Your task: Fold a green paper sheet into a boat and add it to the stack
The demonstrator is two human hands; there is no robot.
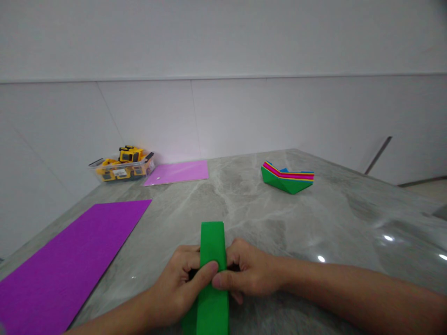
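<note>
Ideally, with my left hand [179,281] and right hand [253,270] both pinching the folded green paper strip [213,242] at the near side of the marbled grey tabletop [244,209], I'd press evenly, keeping its long edges aligned.

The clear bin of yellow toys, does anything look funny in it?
Yes, the top yellow toy in the clear bin seems flipped: its black wheels point up, when wheels usually sit underneath. Nothing looks spilled.

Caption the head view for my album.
Left hand and right hand hold a green strip; a folded boat sits beyond.
</note>
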